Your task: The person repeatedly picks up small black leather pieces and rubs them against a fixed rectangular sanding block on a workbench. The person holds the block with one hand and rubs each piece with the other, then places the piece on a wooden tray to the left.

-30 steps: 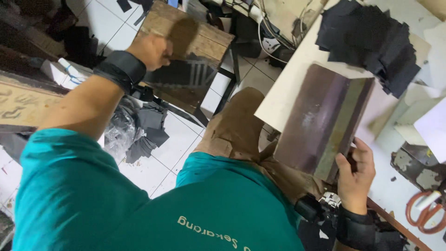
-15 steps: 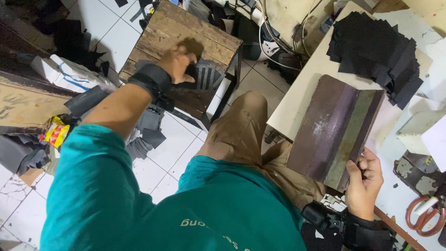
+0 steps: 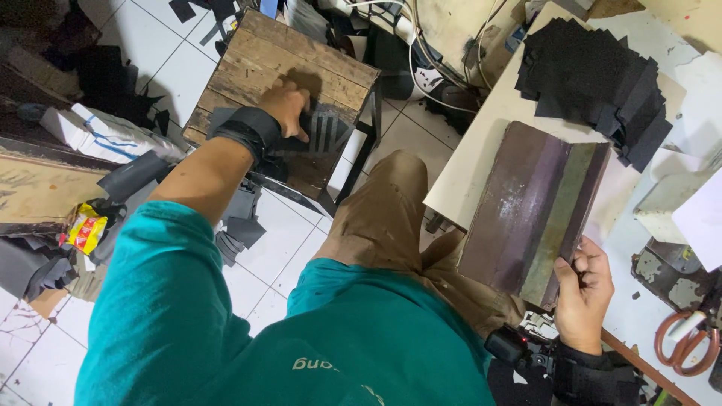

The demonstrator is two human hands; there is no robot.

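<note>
Dark slotted flat piece (image 3: 325, 129) on the wooden stool (image 3: 301, 56) lies under the left hand's (image 3: 288, 107) closing grip; right hand (image 3: 583, 289) grips a worn dark rectangular slab (image 3: 530, 210).

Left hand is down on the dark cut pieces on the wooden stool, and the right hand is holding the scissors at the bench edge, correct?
Not quite. In the head view the right hand grips the dark metal block, not the scissors, which lie untouched nearby. The left hand is on the dark cut pieces on the wooden stool.

Dark ribbed piece (image 3: 327, 129) lies flat on the wooden stool (image 3: 248, 53) at 11 o'clock. Worn purplish-green slab (image 3: 530, 214) sits tilted on the table (image 3: 481, 143) edge, around 3 o'clock.
</note>
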